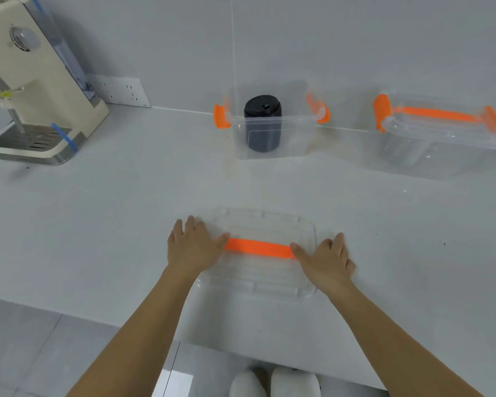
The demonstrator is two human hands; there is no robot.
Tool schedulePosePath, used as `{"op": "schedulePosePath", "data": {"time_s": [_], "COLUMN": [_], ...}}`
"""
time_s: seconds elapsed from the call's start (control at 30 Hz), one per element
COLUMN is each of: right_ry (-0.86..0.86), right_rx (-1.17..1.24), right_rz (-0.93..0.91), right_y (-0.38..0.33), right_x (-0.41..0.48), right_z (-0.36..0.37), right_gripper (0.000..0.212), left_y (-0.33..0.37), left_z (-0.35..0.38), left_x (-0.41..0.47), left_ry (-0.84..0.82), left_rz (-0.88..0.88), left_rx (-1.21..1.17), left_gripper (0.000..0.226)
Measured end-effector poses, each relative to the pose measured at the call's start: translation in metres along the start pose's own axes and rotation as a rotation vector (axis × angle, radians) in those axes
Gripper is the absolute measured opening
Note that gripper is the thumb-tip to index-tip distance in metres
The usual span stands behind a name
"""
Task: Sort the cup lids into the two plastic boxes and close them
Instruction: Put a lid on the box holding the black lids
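Two hands lie on a clear lid (258, 224) that rests flat on the desk (126, 224) near its front edge. This lid has an orange handle (259, 248) running across its middle. The left hand (194, 245) covers the lid's left end, fingers spread flat and pointing toward the back of the desk, thumb touching the left end of the handle. The right hand (325, 260) covers the right end in the same way, thumb at the handle's right end. Neither grip is clamped on anything; both hands are open and pressed flat, though whether the fingertips curl under the lid's edges I cannot tell.

Toward the back edge, against the wall, stands an open box (272, 130) with orange latches swung out at each side. A stack of black cup lids (263, 123) stands upright inside it. Well apart to its right, toward the back right corner, sits a second box (438, 138) with its lid on; its contents are hard to make out through the clear plastic. At the back left corner stands a cream water dispenser (35, 81), with a wall socket (121, 91) just beside it.
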State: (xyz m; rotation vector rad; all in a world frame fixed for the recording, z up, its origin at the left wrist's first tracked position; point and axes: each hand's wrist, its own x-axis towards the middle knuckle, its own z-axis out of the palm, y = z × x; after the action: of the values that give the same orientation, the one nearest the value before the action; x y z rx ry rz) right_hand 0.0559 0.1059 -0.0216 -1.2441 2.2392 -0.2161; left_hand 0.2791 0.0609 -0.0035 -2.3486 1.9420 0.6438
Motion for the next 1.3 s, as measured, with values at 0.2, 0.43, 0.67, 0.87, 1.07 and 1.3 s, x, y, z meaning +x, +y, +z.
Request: {"op": "schedulePosePath", "data": {"time_s": [0.2, 0.43, 0.67, 0.87, 1.07, 1.3], "right_ry": [0.023, 0.173, 0.225, 0.281, 0.352, 0.383], "right_rx": [0.132, 0.434, 0.660, 0.720, 0.732, 0.728], "right_rz": [-0.011, 0.024, -0.116, -0.206, -0.318, -0.421], "right_y": [-0.012, -0.020, -0.028, -0.042, -0.064, -0.099], "right_x": [-0.008, -0.009, 0.000, 0.016, 0.039, 0.074], "right_z": [0.006, 0.009, -0.011, -0.047, -0.090, -0.134], "right_gripper": [0.085, 0.087, 0.077, 0.074, 0.072, 0.058], "left_y": [0.003, -0.002, 0.000, 0.013, 0.036, 0.065], "left_z": [0.010, 0.001, -0.027, -0.048, -0.073, -0.106], "left_x": [-0.001, -0.005, -0.005, 0.013, 0.032, 0.061], "left_ry": [-0.020, 0.064, -0.069, 0.023, 0.173, 0.282], "left_rz": [-0.071, -0.134, 0.035, 0.114, 0.203, 0.294], "left_rx": [-0.231, -0.581, -1.078, -1.128, -1.201, -1.182], "left_gripper": [0.080, 0.066, 0.057, 0.057, 0.057, 0.062]}}
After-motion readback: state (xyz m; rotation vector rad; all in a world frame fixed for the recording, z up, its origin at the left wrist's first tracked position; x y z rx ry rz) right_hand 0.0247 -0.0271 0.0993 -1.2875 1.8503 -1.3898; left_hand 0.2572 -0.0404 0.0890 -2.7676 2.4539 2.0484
